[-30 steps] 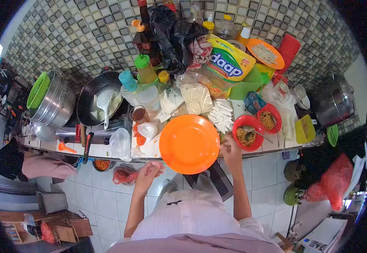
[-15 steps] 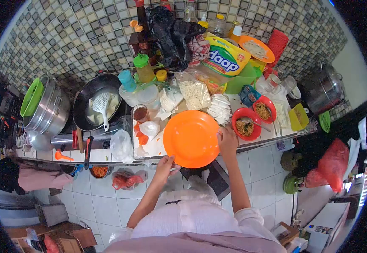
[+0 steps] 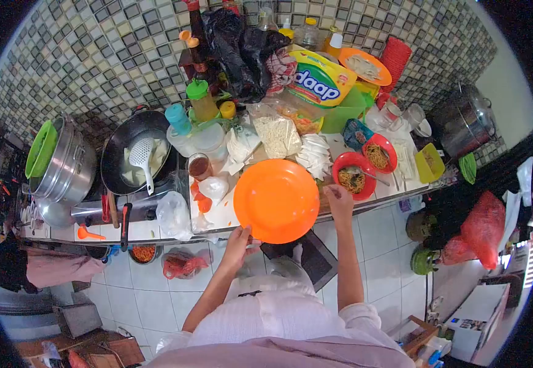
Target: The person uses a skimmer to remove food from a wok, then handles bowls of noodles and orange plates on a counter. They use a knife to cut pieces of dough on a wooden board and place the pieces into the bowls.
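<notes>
Orange plate held at the worktop edge

The left hand [image 3: 240,240] curls loosely around the near rim of a smooth, round orange plate [image 3: 276,200], which juts past the edge of the worktop [image 3: 156,230]. The right hand [image 3: 340,199], fingers bent, rests at the plate's right rim; whether it grips anything I cannot tell. Just beyond sit two glossy red bowls [image 3: 353,176] of noodles, then a dark wok [image 3: 130,156] holding a white slotted ladle [image 3: 142,158].
</notes>
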`<state>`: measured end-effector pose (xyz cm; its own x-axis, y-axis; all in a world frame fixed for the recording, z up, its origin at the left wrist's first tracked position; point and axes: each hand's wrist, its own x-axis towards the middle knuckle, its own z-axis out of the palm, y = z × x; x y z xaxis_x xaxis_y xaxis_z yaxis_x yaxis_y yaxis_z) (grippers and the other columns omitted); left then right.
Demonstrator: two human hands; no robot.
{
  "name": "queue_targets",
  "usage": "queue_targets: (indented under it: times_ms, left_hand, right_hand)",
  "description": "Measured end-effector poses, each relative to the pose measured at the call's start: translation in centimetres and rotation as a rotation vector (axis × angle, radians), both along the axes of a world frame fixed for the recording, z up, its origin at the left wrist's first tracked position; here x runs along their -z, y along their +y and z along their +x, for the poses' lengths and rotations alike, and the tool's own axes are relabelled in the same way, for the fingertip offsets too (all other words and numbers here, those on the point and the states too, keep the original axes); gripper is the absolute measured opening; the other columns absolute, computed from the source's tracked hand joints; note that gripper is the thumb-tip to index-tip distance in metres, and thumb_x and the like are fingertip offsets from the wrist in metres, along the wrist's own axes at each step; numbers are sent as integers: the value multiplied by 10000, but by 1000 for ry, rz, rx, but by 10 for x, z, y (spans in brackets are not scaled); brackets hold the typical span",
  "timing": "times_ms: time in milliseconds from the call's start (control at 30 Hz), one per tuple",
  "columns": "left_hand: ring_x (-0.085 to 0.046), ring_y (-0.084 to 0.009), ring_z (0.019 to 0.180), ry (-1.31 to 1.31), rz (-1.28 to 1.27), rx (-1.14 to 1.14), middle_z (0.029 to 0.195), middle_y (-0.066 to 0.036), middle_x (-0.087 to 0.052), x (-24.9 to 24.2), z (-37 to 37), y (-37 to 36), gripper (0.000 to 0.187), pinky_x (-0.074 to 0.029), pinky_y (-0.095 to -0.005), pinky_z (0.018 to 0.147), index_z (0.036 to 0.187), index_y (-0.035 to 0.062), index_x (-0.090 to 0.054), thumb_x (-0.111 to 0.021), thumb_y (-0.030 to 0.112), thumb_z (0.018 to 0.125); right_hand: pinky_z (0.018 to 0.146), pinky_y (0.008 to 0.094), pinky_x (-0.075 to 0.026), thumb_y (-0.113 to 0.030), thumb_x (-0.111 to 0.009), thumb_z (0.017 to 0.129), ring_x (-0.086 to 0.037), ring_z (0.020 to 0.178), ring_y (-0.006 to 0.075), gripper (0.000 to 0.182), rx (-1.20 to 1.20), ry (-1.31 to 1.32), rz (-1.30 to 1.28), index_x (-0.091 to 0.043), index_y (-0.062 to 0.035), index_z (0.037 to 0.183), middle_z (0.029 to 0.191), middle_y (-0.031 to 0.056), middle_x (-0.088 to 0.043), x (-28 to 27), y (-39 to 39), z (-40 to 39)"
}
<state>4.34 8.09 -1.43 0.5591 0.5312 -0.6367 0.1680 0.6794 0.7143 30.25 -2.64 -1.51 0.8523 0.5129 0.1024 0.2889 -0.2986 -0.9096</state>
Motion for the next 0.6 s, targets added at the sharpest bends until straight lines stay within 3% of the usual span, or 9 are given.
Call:
queue_targets:
  times_ms: [133, 233, 300, 400, 600]
  left_hand:
    - [-532, -102, 710, 11, 19, 35, 828, 1, -560, -2, -1, 2, 257, -444, -295, 628, 968, 113, -477, -462, 337, 844]
    - [-533, -105, 711, 8, 6, 32, 824, -1, -559, 0, -2, 2, 278, -444, -297, 627, 974, 114, -471, -469, 356, 839]
    - [-536, -115, 713, 0, 20, 29, 838, -6, -557, -3, -2, 1, 302, -445, -302, 625, 976, 110, -466, -480, 375, 832]
    - [-538, -127, 721, 12, 9, 13, 857, -15, -553, -3, -2, 1, 324, -447, -300, 622, 982, 103, -463, -486, 387, 828]
    - [-538, -135, 733, 4, 11, 7, 871, -20, -549, -1, -3, 0, 325, -442, -308, 634, 984, 98, -467, -480, 384, 831]
  right_hand:
    - [590, 224, -419, -128, -601, 741, -526, 627, 91, 165, -19, 5, -10, -580, 11, 826, 730, 40, -589, 22, 19, 17]
    - [657, 271, -430, -180, -616, 690, -546, 685, 135, 229, -23, -11, -106, -573, -4, 831, 720, 56, -584, 30, 30, 24]
    - [620, 227, -421, -89, -606, 711, -533, 666, 99, 144, -134, 157, 14, -546, -1, 806, 716, 37, -568, 28, 35, 24]
    - [635, 231, -424, -65, -612, 694, -540, 688, 102, 141, -183, 265, 159, -530, -14, 796, 730, 32, -565, 44, 37, 32]
    - [612, 218, -412, -33, -587, 706, -534, 677, 97, 146, -47, 88, 68, -521, -26, 836, 750, 25, -568, 42, 29, 36]
